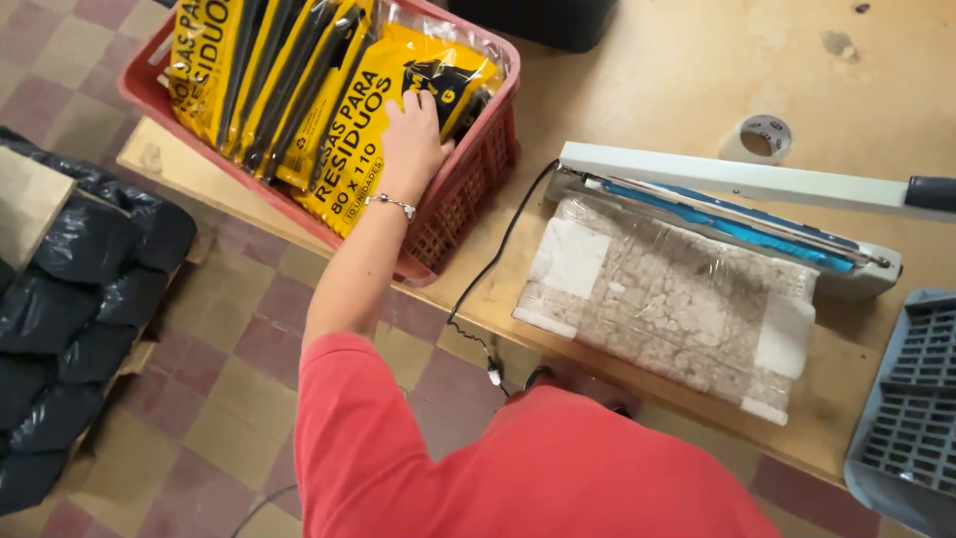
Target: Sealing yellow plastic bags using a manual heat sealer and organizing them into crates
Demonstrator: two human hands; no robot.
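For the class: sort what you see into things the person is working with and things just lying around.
In use: left hand; yellow bag packets; red crate.

Lying about: heat sealer; tape roll; grey crate; black bags; wooden table.

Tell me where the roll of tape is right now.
In the head view the roll of tape lies flat on the wooden table, upper right, just beyond the heat sealer and well right of the red crate.

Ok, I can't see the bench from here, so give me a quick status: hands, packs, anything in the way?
Left hand flat on a yellow pack in the red crate. Right hand out of view. Heat sealer beside the crate, not touching.
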